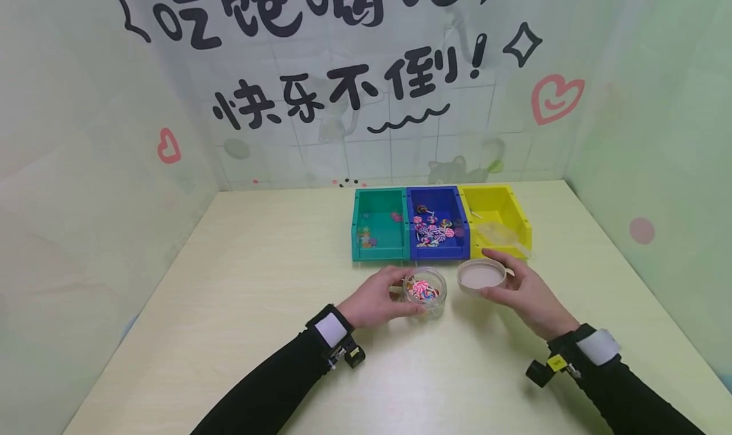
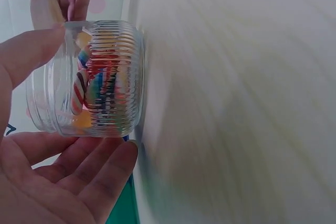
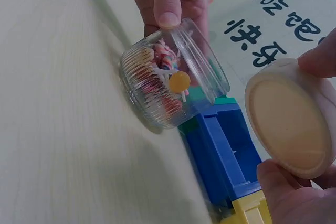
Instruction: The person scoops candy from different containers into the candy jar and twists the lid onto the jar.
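My left hand (image 1: 377, 301) grips a clear glass jar (image 2: 47, 98) from its left side, thumb on the near side and fingers on the far side. Through the ribbed wall show tiny striped lollipops (image 1: 422, 289) and an orange ball-shaped piece (image 3: 179, 81). The jar's mouth is uncovered. To its right, my right hand (image 1: 532, 301) holds a round pale lid (image 3: 286, 121) by the rim between thumb and fingers. A gap separates lid and jar. In the left wrist view, the jar's base is close to the tabletop.
Beyond the hands, three joined bins stand in a row: green (image 1: 380, 254), blue (image 1: 439, 253) and yellow (image 1: 509, 200). Small colourful pieces lie in the green one, several mini lollipops (image 1: 431, 232) in the blue one, and a translucent round item (image 1: 497, 233) in the yellow one. Printed curtains surround the table.
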A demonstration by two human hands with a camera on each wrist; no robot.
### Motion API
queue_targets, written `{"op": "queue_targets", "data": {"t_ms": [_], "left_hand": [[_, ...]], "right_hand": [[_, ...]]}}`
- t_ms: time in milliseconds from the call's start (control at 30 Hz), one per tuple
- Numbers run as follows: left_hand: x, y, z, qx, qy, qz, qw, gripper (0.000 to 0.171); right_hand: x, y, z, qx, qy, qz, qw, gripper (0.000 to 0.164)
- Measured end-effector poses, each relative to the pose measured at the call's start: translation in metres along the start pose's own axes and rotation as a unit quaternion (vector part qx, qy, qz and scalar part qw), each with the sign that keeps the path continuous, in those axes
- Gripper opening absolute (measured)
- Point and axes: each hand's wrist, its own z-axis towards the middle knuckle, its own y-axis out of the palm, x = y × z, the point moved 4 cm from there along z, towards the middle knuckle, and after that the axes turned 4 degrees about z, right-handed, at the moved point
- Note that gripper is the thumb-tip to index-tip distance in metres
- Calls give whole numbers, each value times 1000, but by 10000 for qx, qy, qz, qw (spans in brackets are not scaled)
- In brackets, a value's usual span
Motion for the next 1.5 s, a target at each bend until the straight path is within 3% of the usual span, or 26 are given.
{"op": "queue_targets", "data": {"t_ms": [100, 300, 500, 733, 967, 1133, 1233, 1500], "left_hand": [[0, 0, 0, -3, -9, -12, 10000, 72], [0, 0, -1, -9, 7, -18, 10000, 73], [0, -1, -1, 0, 12, -57, 10000, 74], [0, -1, -1, -31, -8, -130, 9999, 73], [0, -1, 0, -97, 47, -228, 9997, 68], [-1, -1, 1, -98, 73, -230, 9997, 68], [-2, -1, 1, -78, 23, -160, 9998, 67], [-3, 0, 1, -90, -32, -295, 9995, 64]], "right_hand": [[-3, 1, 0, -25, -160, 291, 9994, 85], [-12, 3, 2, 140, -295, 366, 9988, 92], [-23, 12, 6, 297, -393, 605, 9970, 75], [-39, 27, 11, 135, -820, -154, 9964, 57], [-45, 46, 21, -92, -1551, -1102, 9817, 40], [-39, 59, 29, -387, -1924, -1415, 9703, 36], [-34, 65, 32, -530, -1998, -1489, 9670, 36], [-28, 73, 32, -773, -1701, -1986, 9621, 32]]}}
